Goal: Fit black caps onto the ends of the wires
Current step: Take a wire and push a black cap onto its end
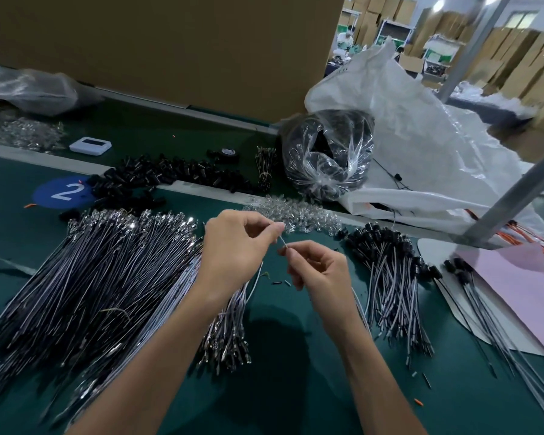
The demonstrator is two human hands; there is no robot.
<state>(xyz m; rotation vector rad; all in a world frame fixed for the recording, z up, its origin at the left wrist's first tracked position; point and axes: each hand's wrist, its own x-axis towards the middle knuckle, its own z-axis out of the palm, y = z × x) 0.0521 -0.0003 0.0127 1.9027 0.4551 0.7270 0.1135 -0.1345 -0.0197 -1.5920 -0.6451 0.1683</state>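
Green base: worktop (296, 387) with a green mat surface; the blue round sticker marked 2 (64, 193) on it is the reference for all places below.
Left hand (233, 243): well right of the sticker and nearer the person; thumb and forefinger pinch the upper end of the thin grey wire (282, 238).
Right hand (318, 271): further right of the sticker; fingertips pinch the same wire just below the other grip.
Cap in the fingers: cannot tell; too small to make out.
Loose black plastic caps (157, 174): heaped just right of the sticker.
Uncapped grey wires with metal terminals (101, 277): broad bundle nearer the person than the sticker.
Capped wires (390, 277): pile far right of the sticker, beyond both hands.
Step in hand: judged as one wire end presented for capping; much uncapped stock is left.
Next move: likely calls for the wire end held straight, a cap bore aligned on it and pushed home squarely; a thin wire may buckle if pushed off-axis.
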